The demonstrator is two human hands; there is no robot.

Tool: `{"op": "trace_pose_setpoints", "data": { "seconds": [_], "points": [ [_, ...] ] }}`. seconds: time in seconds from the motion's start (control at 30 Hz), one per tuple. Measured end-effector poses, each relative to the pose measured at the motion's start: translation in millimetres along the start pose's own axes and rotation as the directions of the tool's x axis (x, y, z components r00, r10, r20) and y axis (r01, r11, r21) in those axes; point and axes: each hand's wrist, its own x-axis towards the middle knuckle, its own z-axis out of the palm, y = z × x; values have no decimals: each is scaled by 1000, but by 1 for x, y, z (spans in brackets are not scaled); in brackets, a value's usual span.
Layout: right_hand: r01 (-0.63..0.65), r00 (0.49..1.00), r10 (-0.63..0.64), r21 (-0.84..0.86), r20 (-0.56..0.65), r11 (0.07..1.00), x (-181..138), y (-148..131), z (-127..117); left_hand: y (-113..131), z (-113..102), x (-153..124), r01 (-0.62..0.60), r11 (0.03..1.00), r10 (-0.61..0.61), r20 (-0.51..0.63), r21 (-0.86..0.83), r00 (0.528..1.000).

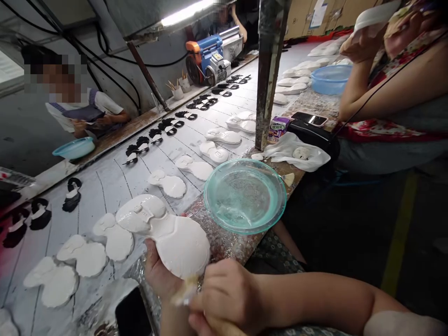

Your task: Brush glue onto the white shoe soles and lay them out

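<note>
Two hands: the left hand [157, 273] cradles a two-lobed white moulded piece [180, 245] from beneath, above the near edge of the long table [105, 196]; the right hand [227, 298] clenches a pale wad [185, 291]. The piece looks light, stiff and fragile at its neck; best held under the broad lobe.

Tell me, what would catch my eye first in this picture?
A long row of white moulded pieces runs down the table, and the person's left hand holds up one white piece in the foreground. A clear teal dish sits beside the row, and a blue machine stands at the far end.
</note>
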Motion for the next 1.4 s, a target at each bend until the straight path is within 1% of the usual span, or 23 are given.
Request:
{"op": "trace_pose_setpoints", "data": {
  "seconds": [0.07,0.13,0.2,0.23,0.27,0.33,0.4,0.47,0.53,0.6,0.63,0.7,0.77,0.8,0.83,0.9,0.93,0.97,1.07,1.13,1.23,1.27,1.4],
  "points": [
    [99,995,-97,74,-36,992,-4,1,2,3,6,-1,14,1000,-13,-105,11,994],
    [-2,995,6,34,-101,999,-6,2,2,7,10,-1,-30,999,33,-133,18,991],
    [-120,988,114,-49,-107,992,-7,0,3,11,10,1,-67,998,68,-109,10,992],
    [-127,989,122,-63,-81,990,-7,-1,3,13,9,2,-69,998,69,-101,11,993],
    [-84,995,82,-42,-48,996,-9,-3,3,15,8,4,-58,998,60,-97,19,994],
    [-20,997,23,40,-72,999,-11,-4,3,18,3,6,-46,998,49,-55,50,997],
    [-112,988,121,103,-91,988,-10,0,1,19,-3,6,-68,995,63,74,75,995],
    [-367,926,376,151,-40,918,-6,10,-5,19,-9,4,-88,994,72,215,69,974],
    [-587,804,594,178,13,790,-1,23,-15,17,-15,1,-65,997,51,281,42,958],
    [-692,705,708,186,-34,698,4,29,-25,17,-18,-2,-18,999,8,299,31,954],
    [-705,688,724,186,-60,685,6,29,-29,17,-17,-4,9,999,-21,302,43,953],
    [-675,722,692,213,-12,707,8,24,-34,16,-11,-7,56,995,-76,269,82,960],
    [-622,778,621,258,97,739,7,18,-35,15,-1,-10,91,989,-110,175,118,978],
    [-620,781,612,275,125,735,7,17,-35,14,3,-12,101,987,-117,120,127,986],
    [-638,765,633,279,120,718,6,17,-35,13,7,-13,101,986,-111,68,129,992],
    [-705,688,725,269,34,656,5,21,-37,11,9,-15,92,988,-94,7,125,996],
    [-732,647,762,274,-3,623,6,23,-38,10,8,-15,94,988,-95,7,123,995],
    [-739,634,773,289,-7,609,7,25,-40,9,5,-15,101,987,-105,25,124,994],
    [-693,709,689,332,150,640,15,29,-46,8,-6,-14,140,979,-159,126,147,979],
    [-685,724,662,311,194,658,21,31,-49,7,-13,-12,143,978,-168,163,155,972],
    [-739,648,761,271,36,617,28,35,-49,6,-19,-9,113,981,-141,181,156,973],
    [-740,640,768,283,22,609,30,35,-47,6,-21,-9,100,982,-129,182,159,975],
    [-655,745,661,289,92,698,35,37,-39,2,-23,-13,54,982,-76,119,181,990]
  ]
}}
